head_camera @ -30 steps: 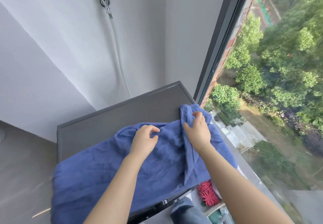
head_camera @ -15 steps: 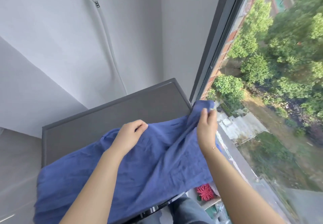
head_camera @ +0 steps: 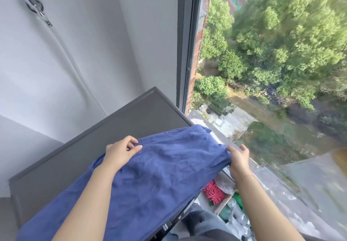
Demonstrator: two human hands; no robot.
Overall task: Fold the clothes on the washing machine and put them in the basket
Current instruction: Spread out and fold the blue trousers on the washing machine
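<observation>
Right hand (head_camera: pixel 238 159) has slid down the crumpled blue cotton garment (head_camera: pixel 150 175) on the grey washing machine (head_camera: pixel 131 116), both hands pinching its edge, left hand (head_camera: pixel 120 151) too, spreading it flat for folding

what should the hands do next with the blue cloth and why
Probably draw the blue garment taut and lay it flat on the washing machine top. The left hand pinches its far edge and the right hand grips its right edge, which overhangs the machine beside the window. The cloth is wrinkled and unfolded, so it likely needs flattening before any fold.
</observation>
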